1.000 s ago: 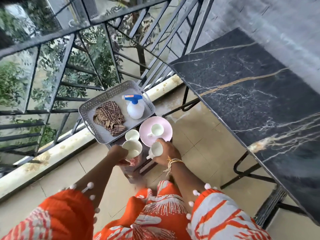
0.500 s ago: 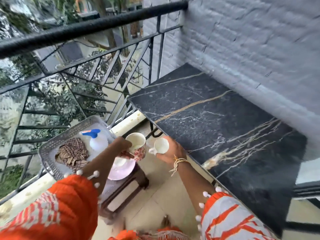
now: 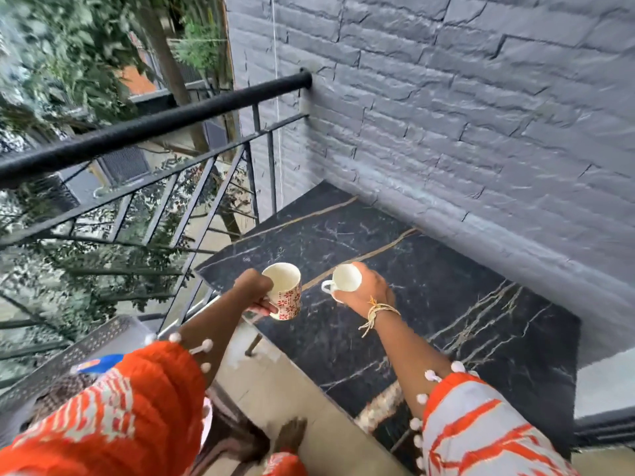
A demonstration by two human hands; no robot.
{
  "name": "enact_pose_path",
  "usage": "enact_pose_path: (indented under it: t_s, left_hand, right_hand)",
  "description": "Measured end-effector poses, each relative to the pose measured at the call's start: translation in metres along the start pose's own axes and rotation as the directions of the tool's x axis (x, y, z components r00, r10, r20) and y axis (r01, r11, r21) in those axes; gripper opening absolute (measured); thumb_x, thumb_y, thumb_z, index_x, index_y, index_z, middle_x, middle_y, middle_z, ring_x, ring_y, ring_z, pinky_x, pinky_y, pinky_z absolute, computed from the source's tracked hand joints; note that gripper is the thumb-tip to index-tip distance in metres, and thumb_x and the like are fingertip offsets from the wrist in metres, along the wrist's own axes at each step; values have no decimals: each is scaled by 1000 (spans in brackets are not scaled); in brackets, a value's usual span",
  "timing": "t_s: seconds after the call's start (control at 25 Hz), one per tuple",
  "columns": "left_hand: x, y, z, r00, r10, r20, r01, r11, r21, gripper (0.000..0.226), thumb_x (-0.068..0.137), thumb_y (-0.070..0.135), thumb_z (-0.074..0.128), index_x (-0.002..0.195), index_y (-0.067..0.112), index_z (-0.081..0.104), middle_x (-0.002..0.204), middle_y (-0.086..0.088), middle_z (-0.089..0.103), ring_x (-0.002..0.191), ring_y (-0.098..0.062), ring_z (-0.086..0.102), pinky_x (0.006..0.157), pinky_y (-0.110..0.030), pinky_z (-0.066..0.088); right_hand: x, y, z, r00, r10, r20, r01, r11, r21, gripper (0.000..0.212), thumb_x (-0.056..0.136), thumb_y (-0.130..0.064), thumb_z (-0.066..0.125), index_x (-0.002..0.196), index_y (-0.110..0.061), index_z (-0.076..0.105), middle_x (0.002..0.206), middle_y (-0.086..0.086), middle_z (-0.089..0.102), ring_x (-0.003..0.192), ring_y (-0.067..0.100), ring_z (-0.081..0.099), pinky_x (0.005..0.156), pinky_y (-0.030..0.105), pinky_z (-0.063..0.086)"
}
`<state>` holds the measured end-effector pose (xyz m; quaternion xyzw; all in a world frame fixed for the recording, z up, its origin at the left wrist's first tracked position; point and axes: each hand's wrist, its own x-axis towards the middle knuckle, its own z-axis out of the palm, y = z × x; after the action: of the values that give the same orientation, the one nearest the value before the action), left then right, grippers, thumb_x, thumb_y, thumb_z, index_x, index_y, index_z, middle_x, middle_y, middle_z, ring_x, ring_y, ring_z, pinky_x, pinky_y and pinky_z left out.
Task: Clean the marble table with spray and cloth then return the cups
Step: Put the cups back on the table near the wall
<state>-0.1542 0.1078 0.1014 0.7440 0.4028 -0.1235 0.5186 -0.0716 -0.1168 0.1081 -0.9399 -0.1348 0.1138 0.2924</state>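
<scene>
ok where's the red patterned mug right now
In the head view, the red patterned mug is in the left hand, above the marble table's near-left edge.

Both arms wear loose sleeves in bright orange with pale, off-white streaks and leaf-like shapes: the left sleeve (image 3: 113,413) looks mostly orange and gathered in folds at the cuff, the right sleeve (image 3: 481,431) paler with orange strokes. Each cuff is edged with a row of small white pompoms hanging on short threads (a few stand clear of the cloth). Just behind the right hand (image 3: 364,290) the wrist carries a bracelet (image 3: 376,312) of thin tan and yellow cords with loose ends trailing, and more of the same orange print shows at the bottom edge between the arms.
</scene>
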Motion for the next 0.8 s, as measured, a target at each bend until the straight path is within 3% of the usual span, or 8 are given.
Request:
enact_pose_path:
  t_s: [0.2, 0.36, 0.48, 0.6, 0.68, 0.8]
  left_hand:
    - [79, 72, 6, 1000, 3, 25, -3, 1000, 5, 39, 94, 2, 32, 131, -9, 36, 47, -18, 62, 35, -22, 62, 38, -34, 54]
    - [160, 133, 6, 999, -41, 15, 41, 999, -9, 35, 93, 2, 33, 126, -5, 42, 57, -20, 64, 35, -22, 62, 41, -35, 54]
    - [219, 177, 7, 999, -52, -14, 51, 997, -55, 33, 90, 3, 36, 120, -5, 45, 68, -23, 66, 45, -26, 66, 52, -43, 59]
    - [273, 219, 16, 997, -36, -64, 33, 998, -58, 26, 88, 3, 39, 110, -6, 51, 59, -21, 66, 63, -37, 71, 66, -55, 59]
    - [296, 244, 23, 996, -12, -86, 7, 998, -54, 21, 87, 2, 39, 103, -4, 52, 59, -21, 65, 64, -38, 71, 66, -55, 58]
    - [320, 272, 31, 996, -3, -84, -2, 998, -66, 23, 89, 2, 41, 110, 1, 51, 75, -22, 64, 58, -33, 68, 58, -51, 59]
  right_hand:
    - [103, 4, -10, 999, 3, 45, 1, 996, -89, 64, 63, -59, 70, 120, -42, 47, 118, -1, 62, 109, 29, 60, 85, 36, 50]
    - [199, 2, -12, 996, 16, 92, 1, 984, -176, 65, 63, -60, 69, 122, -44, 44, 120, -3, 62, 111, 27, 59, 88, 36, 50]
    - [265, 2, -16, 987, 54, 153, -17, 973, -232, 70, 66, -53, 72, 128, -47, 40, 126, 0, 55, 117, 29, 56, 92, 39, 48]
    - [324, 7, -17, 984, 87, 157, -45, 966, -255, 76, 67, -49, 75, 134, -46, 39, 128, 3, 51, 120, 29, 54, 96, 39, 46]
    - [354, 10, -14, 982, 114, 153, -70, 961, -267, 76, 66, -51, 75, 134, -46, 39, 127, 4, 52, 119, 30, 54, 96, 39, 46]
    - [388, 11, -9, 982, 122, 147, -80, 962, -260, 74, 62, -53, 76, 127, -45, 44, 125, 5, 55, 116, 31, 57, 92, 40, 50]
